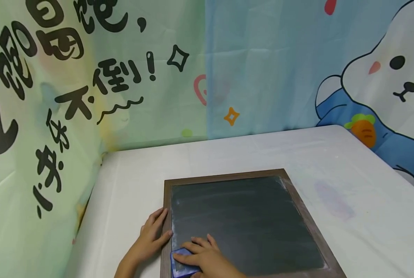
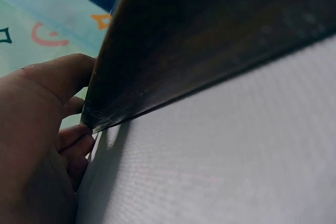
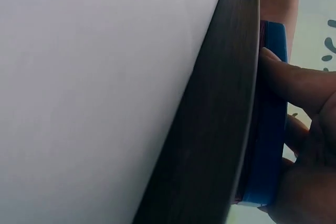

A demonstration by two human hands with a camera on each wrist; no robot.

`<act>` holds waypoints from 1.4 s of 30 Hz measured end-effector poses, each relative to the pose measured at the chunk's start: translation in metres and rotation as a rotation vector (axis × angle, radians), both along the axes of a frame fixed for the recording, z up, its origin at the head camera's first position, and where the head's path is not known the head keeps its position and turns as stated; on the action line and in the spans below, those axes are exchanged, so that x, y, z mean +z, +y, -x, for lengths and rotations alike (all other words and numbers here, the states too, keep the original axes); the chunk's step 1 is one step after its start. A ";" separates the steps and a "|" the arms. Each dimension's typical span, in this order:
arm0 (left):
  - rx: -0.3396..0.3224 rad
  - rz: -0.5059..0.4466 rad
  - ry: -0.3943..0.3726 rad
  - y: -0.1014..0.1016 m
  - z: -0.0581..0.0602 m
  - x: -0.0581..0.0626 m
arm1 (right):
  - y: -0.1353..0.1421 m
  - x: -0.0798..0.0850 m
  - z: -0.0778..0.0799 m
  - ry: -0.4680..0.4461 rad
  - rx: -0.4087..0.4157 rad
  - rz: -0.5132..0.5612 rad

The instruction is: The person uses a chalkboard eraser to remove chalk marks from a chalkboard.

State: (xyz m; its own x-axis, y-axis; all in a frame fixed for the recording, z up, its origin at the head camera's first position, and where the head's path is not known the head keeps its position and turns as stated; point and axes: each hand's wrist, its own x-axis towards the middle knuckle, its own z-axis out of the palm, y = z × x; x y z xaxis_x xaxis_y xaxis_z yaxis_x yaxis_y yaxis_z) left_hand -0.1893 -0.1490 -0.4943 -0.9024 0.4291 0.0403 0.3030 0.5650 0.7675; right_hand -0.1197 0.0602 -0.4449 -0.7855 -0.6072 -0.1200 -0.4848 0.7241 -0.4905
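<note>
A chalkboard with a dark, chalk-smeared face and a brown wooden frame lies flat on the white table. My left hand rests against the frame's left side, fingers straight on the table and thumb on the wood. From the left wrist, the left hand sits at the frame's edge. My right hand grips a blue eraser on the board's near-left corner. Seen from the right wrist, the thumb presses the side of the eraser above the frame.
Printed cloth backdrops stand close behind and to the left, one with black lettering, one with a cartoon rabbit. The table's right edge runs diagonally toward me. White cloth lies bare around the board.
</note>
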 end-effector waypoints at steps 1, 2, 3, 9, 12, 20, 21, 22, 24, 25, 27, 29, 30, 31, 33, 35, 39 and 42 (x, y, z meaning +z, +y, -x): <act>-0.004 0.005 -0.001 0.001 0.000 0.000 | -0.001 0.000 0.000 0.006 0.001 -0.008; -0.007 0.008 -0.005 0.001 0.000 -0.001 | -0.002 0.001 -0.001 0.009 -0.002 -0.007; -0.008 0.013 -0.007 0.002 0.000 -0.001 | -0.002 0.001 -0.001 0.006 -0.007 -0.010; 0.004 0.015 0.000 0.004 -0.002 -0.002 | 0.014 -0.001 -0.005 0.020 -0.006 0.070; 0.007 0.012 0.030 0.004 -0.002 -0.003 | 0.037 -0.005 -0.010 0.053 -0.027 0.130; 0.015 0.003 -0.012 -0.003 -0.007 0.000 | 0.121 -0.008 -0.021 0.050 -0.160 0.114; 0.016 0.008 -0.019 -0.004 -0.008 -0.001 | 0.131 -0.008 -0.022 0.052 -0.169 0.104; 0.017 0.010 -0.021 -0.005 -0.009 -0.001 | 0.141 -0.009 -0.024 0.056 -0.177 0.094; 0.017 0.014 -0.012 -0.008 -0.011 -0.002 | 0.160 -0.011 -0.027 0.101 -0.180 0.077; 0.018 0.017 -0.003 -0.009 -0.012 -0.003 | 0.170 -0.012 -0.029 0.126 -0.184 0.066; 0.019 0.018 0.012 -0.010 -0.013 -0.004 | 0.187 -0.013 -0.033 0.194 -0.190 0.037; 0.023 0.015 0.013 -0.011 -0.014 -0.005 | 0.200 -0.014 -0.036 0.227 -0.202 0.011; 0.026 0.015 0.012 -0.012 -0.015 -0.005 | 0.205 -0.014 -0.037 0.241 -0.206 -0.004; 0.031 0.014 0.011 -0.012 -0.015 -0.006 | 0.209 -0.014 -0.038 0.252 -0.210 -0.015; 0.039 0.017 0.019 -0.013 -0.016 -0.005 | 0.213 -0.013 -0.038 0.247 -0.212 -0.027; 0.038 0.018 0.033 -0.012 -0.016 -0.004 | 0.213 -0.010 -0.036 0.165 -0.221 -0.014; 0.028 0.022 0.057 -0.010 -0.015 -0.004 | 0.211 0.000 -0.032 -0.006 -0.240 0.011; 0.022 0.023 0.061 -0.009 -0.014 -0.005 | 0.208 0.014 -0.029 -0.115 -0.284 0.052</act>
State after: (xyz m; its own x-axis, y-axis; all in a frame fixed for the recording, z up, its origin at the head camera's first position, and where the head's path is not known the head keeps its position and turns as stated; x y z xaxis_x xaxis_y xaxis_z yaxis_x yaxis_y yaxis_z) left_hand -0.1750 -0.1575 -0.4990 -0.9076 0.4110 0.0855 0.3361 0.5895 0.7346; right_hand -0.0909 0.2684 -0.4306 -0.9077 -0.3731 -0.1918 -0.2061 0.7950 -0.5706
